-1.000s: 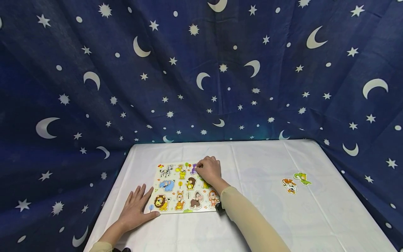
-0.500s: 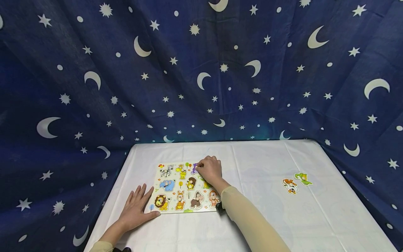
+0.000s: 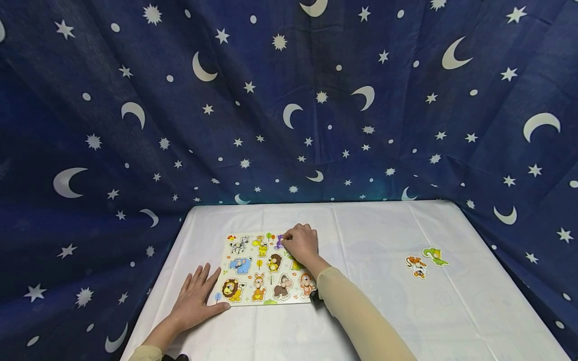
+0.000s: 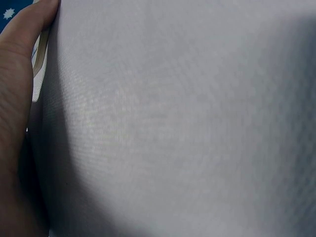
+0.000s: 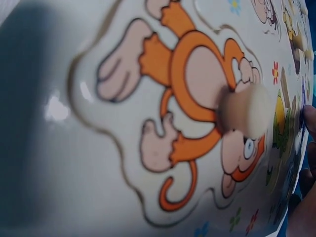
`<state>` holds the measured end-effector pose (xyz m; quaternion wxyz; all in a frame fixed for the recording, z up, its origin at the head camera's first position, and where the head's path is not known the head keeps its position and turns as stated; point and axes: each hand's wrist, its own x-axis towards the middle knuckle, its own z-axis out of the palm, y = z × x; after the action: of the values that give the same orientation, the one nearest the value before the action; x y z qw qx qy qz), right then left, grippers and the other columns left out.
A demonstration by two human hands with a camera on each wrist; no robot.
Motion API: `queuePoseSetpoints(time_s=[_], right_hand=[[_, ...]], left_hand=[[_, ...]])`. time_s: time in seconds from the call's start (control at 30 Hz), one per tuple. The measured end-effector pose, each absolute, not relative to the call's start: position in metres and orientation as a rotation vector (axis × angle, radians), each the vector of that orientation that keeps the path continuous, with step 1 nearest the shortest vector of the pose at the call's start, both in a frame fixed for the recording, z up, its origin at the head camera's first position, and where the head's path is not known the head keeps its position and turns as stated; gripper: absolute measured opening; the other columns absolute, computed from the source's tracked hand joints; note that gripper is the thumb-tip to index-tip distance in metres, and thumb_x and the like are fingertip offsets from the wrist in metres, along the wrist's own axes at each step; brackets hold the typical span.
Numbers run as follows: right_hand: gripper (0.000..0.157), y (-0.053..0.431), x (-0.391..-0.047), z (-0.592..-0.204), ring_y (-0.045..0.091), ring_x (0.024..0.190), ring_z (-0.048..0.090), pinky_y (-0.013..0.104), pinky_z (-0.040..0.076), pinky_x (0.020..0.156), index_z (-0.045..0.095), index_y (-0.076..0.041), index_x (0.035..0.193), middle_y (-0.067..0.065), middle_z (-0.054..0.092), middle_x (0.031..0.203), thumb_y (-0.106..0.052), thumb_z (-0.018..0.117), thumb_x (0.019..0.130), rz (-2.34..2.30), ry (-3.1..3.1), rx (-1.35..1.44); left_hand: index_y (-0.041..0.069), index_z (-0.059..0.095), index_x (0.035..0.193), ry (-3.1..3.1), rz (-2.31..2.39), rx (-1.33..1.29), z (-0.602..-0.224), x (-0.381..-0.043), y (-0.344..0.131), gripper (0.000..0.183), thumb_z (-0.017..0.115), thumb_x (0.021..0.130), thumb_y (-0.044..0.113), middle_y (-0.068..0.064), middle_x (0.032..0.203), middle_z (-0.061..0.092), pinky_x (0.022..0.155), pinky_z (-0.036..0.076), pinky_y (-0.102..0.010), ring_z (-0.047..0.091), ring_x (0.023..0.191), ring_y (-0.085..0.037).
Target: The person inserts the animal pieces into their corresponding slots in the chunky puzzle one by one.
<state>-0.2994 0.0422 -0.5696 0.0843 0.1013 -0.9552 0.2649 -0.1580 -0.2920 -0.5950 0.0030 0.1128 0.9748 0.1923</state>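
A pale wooden animal puzzle board (image 3: 249,301) lies flat on the white-covered table. My right hand (image 3: 301,243) is over its far right corner, thumb and fingertips pinching at a purple animal puzzle piece (image 3: 278,242), which they partly hide. The forearm crosses the board's right side, overlapping a green piece (image 3: 295,264). My left hand (image 3: 194,298) rests with fingers spread on the cloth beside the board, its thumb at the near left corner. Close up in the right wrist view is the orange monkey piece (image 5: 197,79) with its round knob.
Two loose pieces lie to the right on the table: a tiger-like one (image 3: 416,266) and a green one (image 3: 435,256). The zebra (image 3: 239,245), elephant (image 3: 240,265) and lion (image 3: 232,290) are among several pieces sitting in the board. A dark blue star-and-moon curtain (image 3: 253,125) hangs behind the table.
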Motion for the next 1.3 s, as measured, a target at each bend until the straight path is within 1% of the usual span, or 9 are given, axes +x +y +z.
queuePoseSetpoints(time_s=[0.4, 0.7, 0.83, 1.13, 1.3], right_hand=[[0.013, 0.044, -0.299, -0.571, 0.017, 0.09, 0.053, 0.043, 0.043, 0.086, 0.082, -0.025, 0.092, -0.009, 0.064, 0.089, -0.038, 0.079, 0.088, 0.779, -2.845, 0.286], [0.019, 0.051, -0.3, -0.567, 0.015, 0.086, 0.05, 0.04, 0.04, 0.08, 0.082, -0.027, 0.098, -0.011, 0.06, 0.085, -0.043, 0.08, 0.087, 0.839, -2.822, 0.316], [0.019, 0.056, -0.299, -0.562, 0.014, 0.085, 0.049, 0.039, 0.039, 0.079, 0.082, -0.026, 0.099, -0.011, 0.059, 0.084, -0.041, 0.081, 0.087, 0.883, -2.798, 0.337], [0.019, 0.081, -0.297, -0.551, 0.018, 0.094, 0.053, 0.042, 0.042, 0.085, 0.081, -0.025, 0.104, -0.007, 0.066, 0.096, -0.035, 0.08, 0.088, 0.884, -2.788, 0.374], [0.018, 0.103, -0.296, -0.544, 0.019, 0.097, 0.054, 0.044, 0.043, 0.087, 0.082, -0.023, 0.104, -0.006, 0.067, 0.097, -0.032, 0.081, 0.089, 0.892, -2.784, 0.355]], left_hand=[[0.012, 0.039, 0.159, 3.063, 0.588, 0.357, -0.59, -0.158, -0.288, 0.107, 0.072, 0.078, 0.074, -0.024, 0.166, 0.021, 0.123, 0.005, -0.062, 0.012, 0.153, -0.046], [0.014, 0.039, 0.159, 3.068, 0.597, 0.37, -0.596, -0.157, -0.292, 0.106, 0.072, 0.078, 0.074, -0.023, 0.166, 0.021, 0.122, 0.005, -0.063, 0.011, 0.153, -0.046], [0.014, 0.039, 0.159, 3.068, 0.601, 0.369, -0.595, -0.157, -0.292, 0.106, 0.072, 0.078, 0.073, -0.023, 0.166, 0.021, 0.122, 0.005, -0.063, 0.012, 0.153, -0.046], [0.014, 0.038, 0.16, 3.064, 0.573, 0.351, -0.593, -0.157, -0.29, 0.107, 0.07, 0.079, 0.075, -0.022, 0.167, 0.021, 0.123, 0.005, -0.062, 0.011, 0.153, -0.045], [0.013, 0.038, 0.16, 3.057, 0.596, 0.355, -0.592, -0.157, -0.289, 0.107, 0.071, 0.078, 0.074, -0.023, 0.166, 0.021, 0.122, 0.005, -0.063, 0.011, 0.153, -0.046]])
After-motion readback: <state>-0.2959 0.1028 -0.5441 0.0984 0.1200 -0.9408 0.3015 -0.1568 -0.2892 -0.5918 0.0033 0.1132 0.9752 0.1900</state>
